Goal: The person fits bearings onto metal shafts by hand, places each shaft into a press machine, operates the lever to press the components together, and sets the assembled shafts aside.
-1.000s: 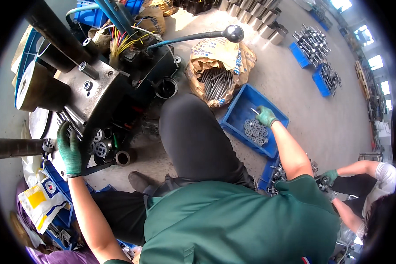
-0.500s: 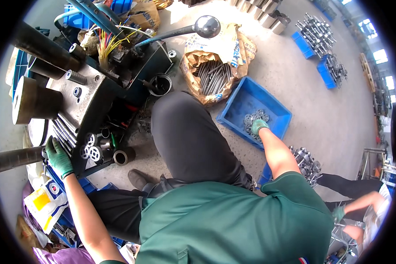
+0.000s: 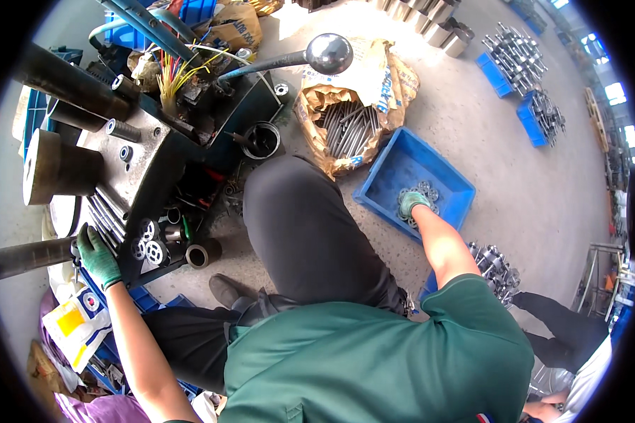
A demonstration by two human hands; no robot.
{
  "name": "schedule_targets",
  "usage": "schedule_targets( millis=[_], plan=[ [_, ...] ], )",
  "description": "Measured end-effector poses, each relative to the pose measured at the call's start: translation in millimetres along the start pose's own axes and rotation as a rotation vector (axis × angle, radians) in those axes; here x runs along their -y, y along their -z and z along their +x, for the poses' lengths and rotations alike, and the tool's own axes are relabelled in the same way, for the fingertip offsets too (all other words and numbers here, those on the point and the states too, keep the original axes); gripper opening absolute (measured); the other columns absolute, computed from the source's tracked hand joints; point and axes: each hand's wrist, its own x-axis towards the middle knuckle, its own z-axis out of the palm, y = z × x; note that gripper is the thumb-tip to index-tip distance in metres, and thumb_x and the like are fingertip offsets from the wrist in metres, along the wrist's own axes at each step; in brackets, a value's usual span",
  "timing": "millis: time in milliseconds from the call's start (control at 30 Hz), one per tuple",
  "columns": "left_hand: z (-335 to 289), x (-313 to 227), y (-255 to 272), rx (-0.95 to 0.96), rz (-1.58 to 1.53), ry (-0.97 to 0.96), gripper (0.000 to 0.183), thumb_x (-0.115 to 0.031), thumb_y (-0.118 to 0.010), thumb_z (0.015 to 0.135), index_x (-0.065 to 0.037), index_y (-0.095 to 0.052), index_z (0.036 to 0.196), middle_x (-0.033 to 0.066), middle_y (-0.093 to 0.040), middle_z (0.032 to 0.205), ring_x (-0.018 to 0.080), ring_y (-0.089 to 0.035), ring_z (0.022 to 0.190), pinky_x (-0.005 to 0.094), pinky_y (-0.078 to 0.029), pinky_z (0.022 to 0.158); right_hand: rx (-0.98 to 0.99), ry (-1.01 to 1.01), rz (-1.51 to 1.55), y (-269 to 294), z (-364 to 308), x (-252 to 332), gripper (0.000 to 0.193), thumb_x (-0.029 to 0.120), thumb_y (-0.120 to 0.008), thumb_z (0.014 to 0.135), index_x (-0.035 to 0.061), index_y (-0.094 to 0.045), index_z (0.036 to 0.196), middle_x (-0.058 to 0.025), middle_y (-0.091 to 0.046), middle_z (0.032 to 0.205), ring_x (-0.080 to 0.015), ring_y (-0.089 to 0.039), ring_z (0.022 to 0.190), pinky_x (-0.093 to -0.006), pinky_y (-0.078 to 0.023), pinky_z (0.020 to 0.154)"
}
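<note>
My right hand (image 3: 412, 203), in a green glove, reaches down into a blue plastic crate (image 3: 463, 211). It rests among several round, spoked metal discs (image 3: 426, 189) at the crate's near side. Its fingertips are hidden, so I cannot tell whether it grips one. My left hand (image 3: 97, 259), also gloved, lies with fingers stretched at the edge of the machine table (image 3: 140, 156). Next to those fingers are slim metal rods (image 3: 107, 220) lying side by side. A few more spoked discs (image 3: 155, 252) stand just beyond that hand, with short tube pieces beside them.
A torn paper sack (image 3: 314, 141) full of metal rods stands beyond my knee. A lever with a ball knob (image 3: 329, 53) juts out from the machine. Blue bins (image 3: 495, 76) with metal assemblies sit at the far right. Another person's leg (image 3: 554, 324) is at lower right.
My right hand has shifted slightly left among the discs. My left hand keeps its place by the rods. At lower right, the other person has moved and their gloved hand no longer shows.
</note>
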Motion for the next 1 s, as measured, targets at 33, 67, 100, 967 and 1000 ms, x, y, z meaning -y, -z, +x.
schedule_targets(
  millis=[33, 67, 100, 967, 1000],
  plan=[
    [0, 0, 1, 0.0, 0.006, -0.002, 0.046, -0.039, -0.055, 0.11, -0.002, -0.065, 0.136, 0.017, -0.071, 0.128, 0.0278, -0.068, 0.115, 0.0374, -0.051, 0.103, 0.024, -0.017, 0.035, 3, 2, 0, 0.061, 0.018, -0.08, 0.077, 0.0076, -0.07, 0.135, -0.0214, -0.063, 0.146, -0.0395, -0.063, 0.132, -0.0483, -0.053, 0.109],
    [0, 0, 2, -0.001, 0.013, -0.004, 0.046, -0.038, -0.055, 0.11, -0.002, -0.065, 0.136, 0.017, -0.071, 0.128, 0.0276, -0.068, 0.115, 0.0372, -0.051, 0.103, -0.01, -0.07, 0.104, 6, 7, -2, 0.05, 0.019, -0.079, 0.078, 0.0095, -0.075, 0.128, -0.0197, -0.068, 0.138, -0.0385, -0.067, 0.126, -0.0489, -0.055, 0.104],
    [0, -4, 1, 0.0, 0.011, -0.005, 0.046, -0.038, -0.055, 0.11, -0.002, -0.065, 0.136, 0.017, -0.071, 0.128, 0.0276, -0.068, 0.115, 0.0372, -0.051, 0.103, -0.01, -0.072, 0.106, 8, 18, -9, 0.05, 0.019, -0.079, 0.078, 0.0095, -0.075, 0.128, -0.0197, -0.068, 0.138, -0.0385, -0.067, 0.126, -0.0489, -0.055, 0.104],
    [1, -10, 8, -0.036, 0.032, -0.02, 0.039, -0.033, -0.059, 0.109, -0.001, -0.069, 0.129, 0.0173, -0.068, 0.123, 0.0303, -0.064, 0.113, 0.0389, -0.05, 0.102, -0.332, -0.188, 0.563, 4, 7, -28, 0.073, 0.056, -0.081, 0.076, 0.0046, -0.072, 0.128, -0.0219, -0.074, 0.126, -0.0362, -0.071, 0.118, -0.0449, -0.054, 0.103],
    [1, -14, 5, -0.027, 0.016, -0.019, 0.039, -0.033, -0.059, 0.109, -0.001, -0.069, 0.129, 0.0175, -0.068, 0.123, 0.0304, -0.064, 0.113, 0.0389, -0.05, 0.102, -0.326, -0.192, 0.556, -6, 7, -33, 0.073, 0.056, -0.081, 0.076, 0.0046, -0.072, 0.128, -0.0219, -0.074, 0.126, -0.0362, -0.071, 0.118, -0.0449, -0.054, 0.103]
  ],
)
